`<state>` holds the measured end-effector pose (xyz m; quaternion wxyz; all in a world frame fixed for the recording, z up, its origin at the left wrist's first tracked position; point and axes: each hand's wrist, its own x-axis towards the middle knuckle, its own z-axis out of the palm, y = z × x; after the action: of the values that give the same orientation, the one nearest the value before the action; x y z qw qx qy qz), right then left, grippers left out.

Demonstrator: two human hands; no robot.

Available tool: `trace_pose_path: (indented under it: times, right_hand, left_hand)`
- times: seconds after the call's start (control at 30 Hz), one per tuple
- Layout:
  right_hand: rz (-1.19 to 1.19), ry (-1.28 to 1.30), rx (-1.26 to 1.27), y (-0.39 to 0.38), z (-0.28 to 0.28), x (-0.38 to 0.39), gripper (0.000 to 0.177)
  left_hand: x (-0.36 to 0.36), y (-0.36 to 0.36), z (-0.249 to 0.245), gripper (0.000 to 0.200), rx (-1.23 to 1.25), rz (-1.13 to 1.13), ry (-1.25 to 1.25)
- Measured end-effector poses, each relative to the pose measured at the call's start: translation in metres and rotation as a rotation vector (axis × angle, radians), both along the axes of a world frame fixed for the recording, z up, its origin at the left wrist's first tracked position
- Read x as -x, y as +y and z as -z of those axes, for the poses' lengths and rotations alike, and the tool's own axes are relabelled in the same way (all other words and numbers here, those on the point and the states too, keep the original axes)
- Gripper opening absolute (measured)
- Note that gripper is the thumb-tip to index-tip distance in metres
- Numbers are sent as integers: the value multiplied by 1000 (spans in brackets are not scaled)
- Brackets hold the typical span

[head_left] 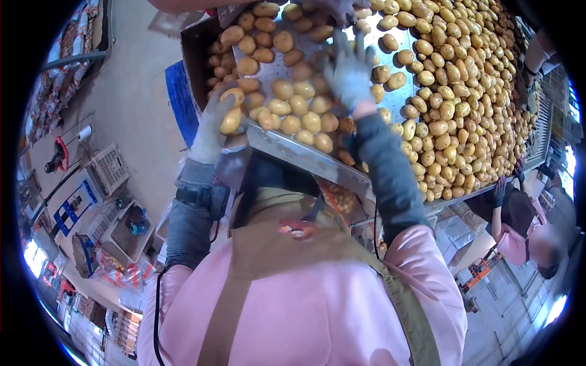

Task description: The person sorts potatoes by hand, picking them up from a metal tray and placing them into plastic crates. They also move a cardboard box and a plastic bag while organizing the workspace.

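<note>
Many potatoes (452, 91) cover the metal sorting table (293, 149), thickest on the right side. My left hand (212, 125), in a pale glove, is at the table's left front edge, its fingers closed around potatoes (231, 120). My right hand (351, 73), also gloved and slightly blurred, reaches over the middle of the table with its fingers spread. Potatoes lie beside and below it, and bare metal shows to its right. Nothing is visibly held in it.
Another person's gloved hand (342, 9) is at the far edge, near my right hand. A co-worker (519, 226) stands at the right end. Crates (110, 171) and a blue panel (181, 100) are on the left.
</note>
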<state>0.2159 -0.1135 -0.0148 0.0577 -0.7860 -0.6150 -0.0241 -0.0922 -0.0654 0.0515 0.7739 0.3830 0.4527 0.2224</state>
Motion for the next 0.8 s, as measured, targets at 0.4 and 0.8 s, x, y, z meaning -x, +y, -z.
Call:
trace_pose_path:
  times: [0.4, 0.8]
  right_hand:
    - [730, 2591, -303, -191, -83, 99, 54]
    - [440, 2050, -576, -223, -96, 63, 73]
  left_hand:
    - [-64, -83, 2, 45, -1040, 588, 677]
    - [-117, -50, -61, 53, -510, 510, 213]
